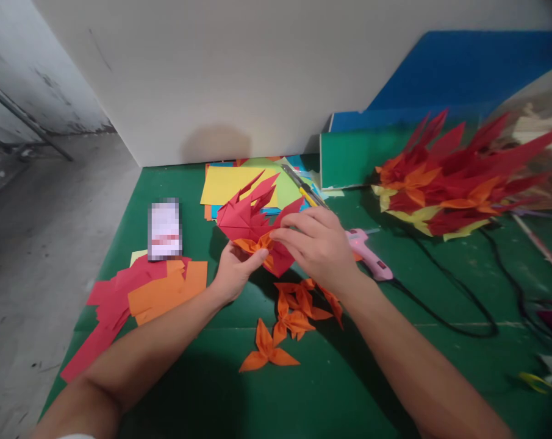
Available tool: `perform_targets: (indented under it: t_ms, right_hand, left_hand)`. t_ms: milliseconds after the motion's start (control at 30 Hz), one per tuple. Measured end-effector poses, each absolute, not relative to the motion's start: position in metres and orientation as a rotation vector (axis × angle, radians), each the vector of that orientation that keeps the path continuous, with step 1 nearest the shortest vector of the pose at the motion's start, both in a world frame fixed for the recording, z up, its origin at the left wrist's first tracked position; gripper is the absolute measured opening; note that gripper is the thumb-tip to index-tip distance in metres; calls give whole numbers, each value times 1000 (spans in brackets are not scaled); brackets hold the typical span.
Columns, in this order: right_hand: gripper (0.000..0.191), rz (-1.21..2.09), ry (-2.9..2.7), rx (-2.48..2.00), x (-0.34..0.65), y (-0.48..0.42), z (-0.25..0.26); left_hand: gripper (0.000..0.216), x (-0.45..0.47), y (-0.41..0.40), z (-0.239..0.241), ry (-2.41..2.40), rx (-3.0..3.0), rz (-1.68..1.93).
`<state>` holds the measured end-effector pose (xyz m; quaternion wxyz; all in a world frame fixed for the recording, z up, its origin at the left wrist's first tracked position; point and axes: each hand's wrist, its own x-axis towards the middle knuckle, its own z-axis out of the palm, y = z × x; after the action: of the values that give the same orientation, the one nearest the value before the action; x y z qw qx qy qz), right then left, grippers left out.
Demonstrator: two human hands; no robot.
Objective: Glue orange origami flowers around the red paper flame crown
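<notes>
My left hand (236,270) grips from below a spiky red folded paper piece (250,214) that has a small orange paper flower (256,244) on its front. The fingers of my right hand (316,244) are pressed down on that orange flower and the red piece's right side. Both hands hold the piece just above the green table (371,341). Several loose orange paper flowers (288,317) lie on the table below my hands.
Cut red and orange paper sheets (138,296) lie at left beside a blurred card (164,229). Coloured sheets (239,183) and a cutter (303,186) are behind. A pink glue gun (369,256) with black cord lies right; a large red-orange paper bouquet (449,177) sits far right.
</notes>
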<state>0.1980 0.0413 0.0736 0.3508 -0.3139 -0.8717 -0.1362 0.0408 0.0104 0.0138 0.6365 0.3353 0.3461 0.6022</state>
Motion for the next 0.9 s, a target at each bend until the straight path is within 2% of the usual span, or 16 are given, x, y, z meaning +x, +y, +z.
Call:
perform_targets:
  t_ms: [633, 900]
  right_hand:
    - [21, -359, -2374, -760, 198, 38, 74]
    - [18, -549, -2277, -832, 195, 33, 76]
  left_hand:
    - [32, 40, 13, 12, 786, 796, 1328]
    - [32, 41, 12, 14, 766, 791, 1315]
